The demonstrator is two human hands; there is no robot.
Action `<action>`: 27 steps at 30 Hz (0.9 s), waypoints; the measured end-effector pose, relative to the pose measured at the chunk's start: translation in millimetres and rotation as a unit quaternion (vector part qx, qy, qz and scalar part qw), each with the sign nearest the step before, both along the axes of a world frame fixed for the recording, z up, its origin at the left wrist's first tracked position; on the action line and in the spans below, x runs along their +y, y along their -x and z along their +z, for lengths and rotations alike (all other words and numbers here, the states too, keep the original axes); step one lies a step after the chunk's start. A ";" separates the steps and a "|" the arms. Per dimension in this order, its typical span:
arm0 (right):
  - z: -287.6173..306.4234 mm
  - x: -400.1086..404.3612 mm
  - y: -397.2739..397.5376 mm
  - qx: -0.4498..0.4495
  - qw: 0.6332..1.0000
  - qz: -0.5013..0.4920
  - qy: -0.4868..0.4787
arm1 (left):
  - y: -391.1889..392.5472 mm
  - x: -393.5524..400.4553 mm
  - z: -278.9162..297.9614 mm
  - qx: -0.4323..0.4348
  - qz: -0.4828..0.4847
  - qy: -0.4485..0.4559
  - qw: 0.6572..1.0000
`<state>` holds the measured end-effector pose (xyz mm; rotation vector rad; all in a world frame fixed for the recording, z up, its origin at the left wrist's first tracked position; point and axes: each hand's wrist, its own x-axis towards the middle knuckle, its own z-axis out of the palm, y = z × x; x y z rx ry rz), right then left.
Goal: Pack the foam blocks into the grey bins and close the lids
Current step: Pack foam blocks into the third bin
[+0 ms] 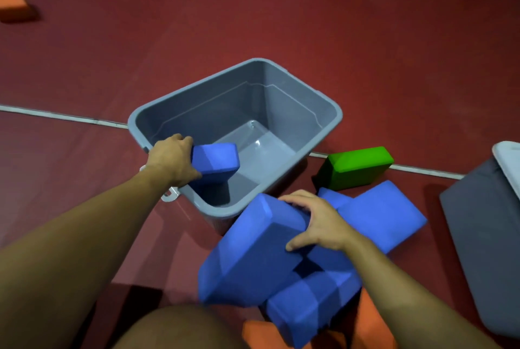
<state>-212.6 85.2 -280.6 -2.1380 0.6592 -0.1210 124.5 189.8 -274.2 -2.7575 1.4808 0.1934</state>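
Landmark = grey bin [323,112], open, no lid on it.

Nearest me: orange block [371,323] under a heap of blue blocks [309,312], just on my side of the bin. My right hand [318,222] sits on the top blue block [253,253], fingers curled over its far edge, thumb on the near face. Grip looks shallow.

Left hand [174,157] is over the bin's near-left rim, wrapped round a small blue block [216,161], lowering it inside. Bin interior otherwise bare.

Risks: top block is tilted and held by one edge only, so lifting it may let it pivot and slip; pulling it could also shift the heap under it. Dropping blocks in at random wastes space, and the lid won't seat.

Blocks: matte foam, chamfered edges, light-looking.

Right of the bin: green block [354,167], then a dark grey lid-like panel [484,225]. Far left beyond it: another orange block [12,5].
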 end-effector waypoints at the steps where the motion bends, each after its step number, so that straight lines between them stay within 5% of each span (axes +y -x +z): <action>1: 12.6 -7.0 1.9 -0.011 1.000 -0.008 0.000 | 2.1 0.6 1.9 -0.004 0.001 -0.011 1.000; 11: 88.1 -46.2 47.4 -0.076 0.990 -0.102 -0.063 | 43.7 40.0 1.3 0.055 0.104 -0.013 0.993; 18: 108.8 -35.5 53.5 -0.248 0.930 -0.194 -0.188 | 85.3 83.0 5.2 0.172 0.226 0.000 0.959; 22: 94.4 -17.2 15.0 -0.301 0.905 -0.269 -0.135 | 87.7 102.4 15.5 0.131 0.255 0.020 0.958; 27: 79.9 14.8 -52.0 -0.289 0.918 -0.268 0.052 | 45.1 128.3 35.6 0.017 0.236 0.067 0.969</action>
